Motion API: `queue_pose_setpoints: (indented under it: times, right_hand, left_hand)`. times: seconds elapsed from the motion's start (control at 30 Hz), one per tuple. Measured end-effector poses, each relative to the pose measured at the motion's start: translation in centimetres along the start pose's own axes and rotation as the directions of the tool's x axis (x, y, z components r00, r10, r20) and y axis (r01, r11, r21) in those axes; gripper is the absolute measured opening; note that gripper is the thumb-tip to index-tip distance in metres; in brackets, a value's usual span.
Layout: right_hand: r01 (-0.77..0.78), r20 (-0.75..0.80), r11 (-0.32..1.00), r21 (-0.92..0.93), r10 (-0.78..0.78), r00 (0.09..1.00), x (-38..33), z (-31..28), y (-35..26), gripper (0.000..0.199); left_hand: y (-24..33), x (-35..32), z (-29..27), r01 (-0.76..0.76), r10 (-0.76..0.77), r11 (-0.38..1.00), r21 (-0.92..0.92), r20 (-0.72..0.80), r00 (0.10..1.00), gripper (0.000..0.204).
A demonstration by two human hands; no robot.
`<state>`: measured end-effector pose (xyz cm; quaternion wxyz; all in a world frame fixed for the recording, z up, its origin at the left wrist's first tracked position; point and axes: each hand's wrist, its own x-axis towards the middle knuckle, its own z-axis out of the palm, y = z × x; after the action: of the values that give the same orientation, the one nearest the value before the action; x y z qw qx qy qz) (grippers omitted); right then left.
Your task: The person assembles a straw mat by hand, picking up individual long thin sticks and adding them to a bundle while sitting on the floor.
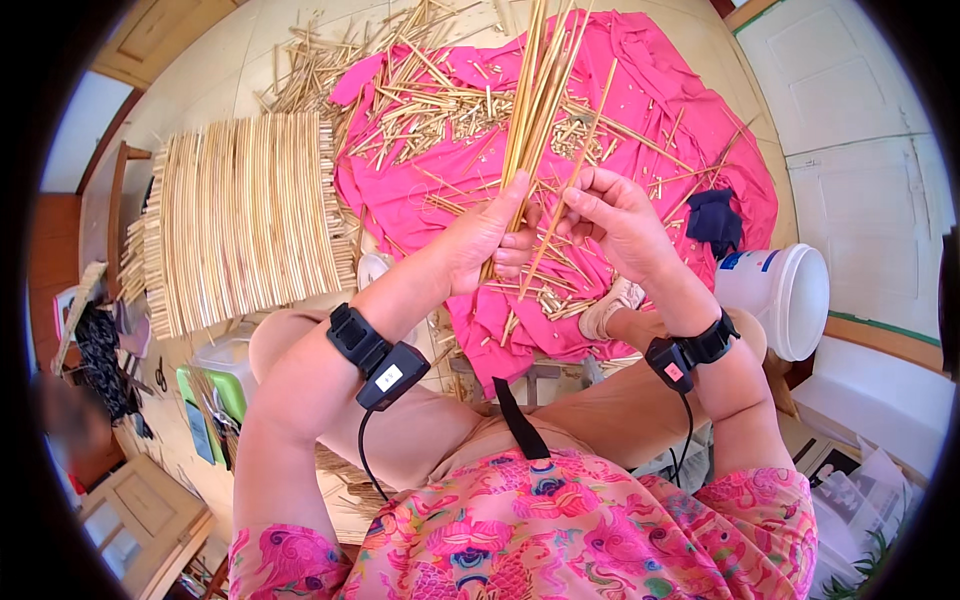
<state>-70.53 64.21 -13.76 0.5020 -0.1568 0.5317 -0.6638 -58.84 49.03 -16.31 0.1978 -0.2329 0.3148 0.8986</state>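
My left hand (492, 238) is closed round a bundle of long straw-coloured stalks (536, 100), which stand up and fan out toward the far edge. To its right, my right hand (618, 222) pinches a single thin stalk (551, 232) between thumb and fingertips. That stalk slants from upper right to lower left, beside the bundle. Beneath both hands a pink cloth (655, 60) is spread on the floor, strewn with short cut stalk pieces (450, 118). The lower ends of the bundle are partly hidden by my left fingers.
A mat of stalks laid side by side (240, 215) lies at the left. A white bucket (770, 298) tips at the right, near a dark cloth (713, 218). A green container (212, 410) with scissors stands at lower left. Loose stalks (310, 62) heap at the far left.
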Motion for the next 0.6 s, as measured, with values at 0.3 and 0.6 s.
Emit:
queue_pose_setpoints:
  times: [0.3, 0.6]
  right_hand:
    - [-0.029, -0.112, 0.997, -0.075, 0.020, 0.993, 0.5, -0.9, 0.1, 0.010]
    - [0.004, -0.193, 0.974, -0.228, -0.049, 0.980, 1.1, -0.5, -0.6, 0.012]
  left_hand:
    - [-1.7, 2.4, 0.3, 0.052, -0.052, 0.999, 0.003, 0.089, 0.995, 0.049]
    - [-1.0, 2.6, 0.7, 0.085, -0.082, 0.996, -0.039, 0.070, 0.994, 0.048]
